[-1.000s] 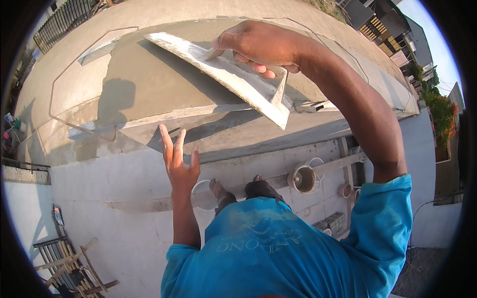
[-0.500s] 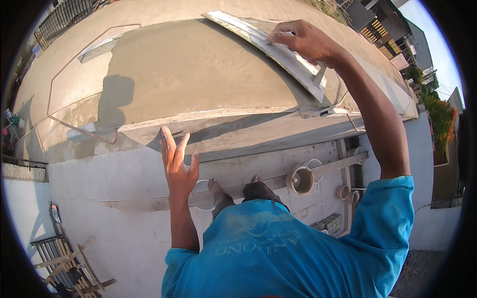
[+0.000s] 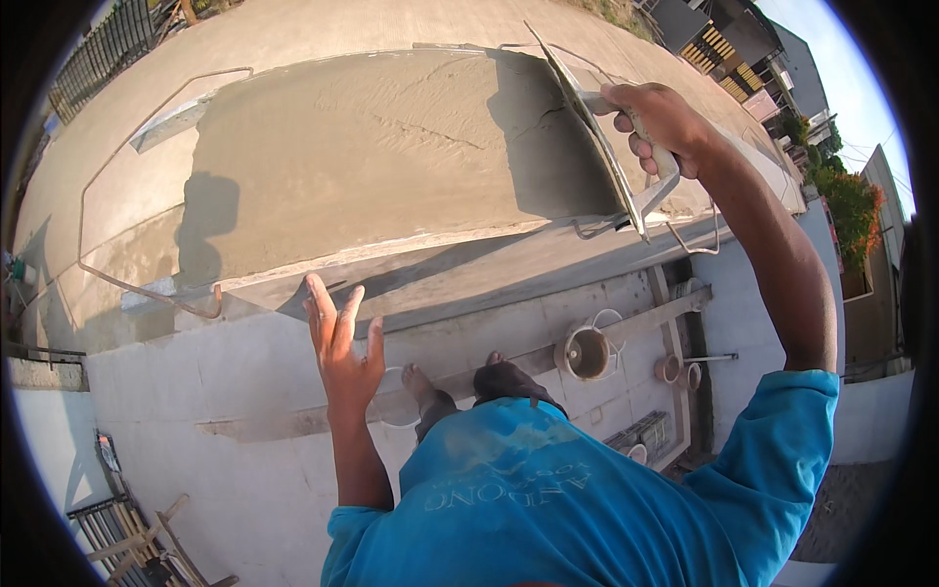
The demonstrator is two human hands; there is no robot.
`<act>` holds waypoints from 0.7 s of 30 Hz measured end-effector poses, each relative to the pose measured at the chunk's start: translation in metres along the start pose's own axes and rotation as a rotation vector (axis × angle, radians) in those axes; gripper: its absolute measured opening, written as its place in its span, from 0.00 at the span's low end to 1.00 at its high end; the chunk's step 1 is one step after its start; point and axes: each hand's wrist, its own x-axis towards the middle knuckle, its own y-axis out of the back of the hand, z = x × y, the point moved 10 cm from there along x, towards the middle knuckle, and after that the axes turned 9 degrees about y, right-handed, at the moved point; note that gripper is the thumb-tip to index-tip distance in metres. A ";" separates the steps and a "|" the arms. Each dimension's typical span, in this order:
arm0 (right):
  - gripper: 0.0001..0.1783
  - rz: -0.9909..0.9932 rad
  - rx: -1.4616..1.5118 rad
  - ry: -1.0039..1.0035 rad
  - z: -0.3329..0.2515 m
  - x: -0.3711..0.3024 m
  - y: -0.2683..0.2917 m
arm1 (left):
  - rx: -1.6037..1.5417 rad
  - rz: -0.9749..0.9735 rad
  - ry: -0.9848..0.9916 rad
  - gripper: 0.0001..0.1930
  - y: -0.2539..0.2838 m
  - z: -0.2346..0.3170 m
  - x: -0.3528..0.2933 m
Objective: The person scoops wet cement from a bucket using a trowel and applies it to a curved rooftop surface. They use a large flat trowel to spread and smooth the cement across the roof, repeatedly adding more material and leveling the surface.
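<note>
My right hand (image 3: pixel 667 127) grips the handle of a long, flat plastering float (image 3: pixel 599 132). The float's blade is tipped steeply on edge, its lower end close to the near edge of the wet mortar (image 3: pixel 342 142). That mortar is a smooth grey-brown layer on top of a wall, with wrinkled ridges in the middle and a shadow beside the float. Held near the straight strip (image 3: pixel 391 245) along the mortar's near edge, my left hand (image 3: pixel 342 347) has its fingers spread and nothing in it. Whether its fingertips touch the wall is unclear.
Bent metal rods clasp the wall top at the left (image 3: pixel 90 220) and right. Below, my feet (image 3: pixel 416 380) stand on a narrow plank (image 3: pixel 460 377). A bucket (image 3: pixel 587 352) sits on the right, beside smaller pots (image 3: pixel 669 369) and an upright timber. Wooden pieces (image 3: pixel 161 543) lie lower left.
The float has moved right and tilted from nearly flat to steeply on edge, its handle side now facing right. Ridges now show in the mortar. My left hand stays spread, slightly lower.
</note>
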 end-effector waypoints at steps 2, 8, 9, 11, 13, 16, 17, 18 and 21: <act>0.28 0.005 0.004 -0.028 0.005 -0.001 -0.012 | -0.010 -0.020 0.016 0.23 0.000 0.000 -0.001; 0.30 -0.060 0.020 0.057 -0.022 0.000 -0.046 | -0.066 -0.006 -0.029 0.23 0.001 0.005 0.000; 0.30 -0.081 0.019 0.059 -0.029 0.001 -0.056 | -0.063 0.000 -0.035 0.23 0.002 0.006 -0.001; 0.31 -0.126 0.023 0.059 -0.052 -0.001 -0.077 | -0.074 -0.017 -0.021 0.22 0.002 0.007 -0.001; 0.32 -0.144 -0.012 0.096 -0.072 -0.002 -0.093 | -0.075 -0.030 -0.018 0.22 0.004 0.007 0.000; 0.32 -0.193 -0.050 0.168 -0.091 0.005 -0.113 | -0.061 -0.036 -0.019 0.22 0.004 0.006 0.000; 0.32 -0.212 -0.048 0.186 -0.097 0.006 -0.121 | -0.055 -0.034 -0.015 0.22 0.004 0.005 0.000; 0.32 -0.227 -0.047 0.205 -0.103 0.007 -0.128 | -0.052 -0.032 -0.015 0.22 0.003 0.005 -0.001; 0.31 -0.345 -0.059 0.294 -0.125 0.009 -0.158 | -0.057 -0.018 -0.023 0.21 0.003 0.003 -0.002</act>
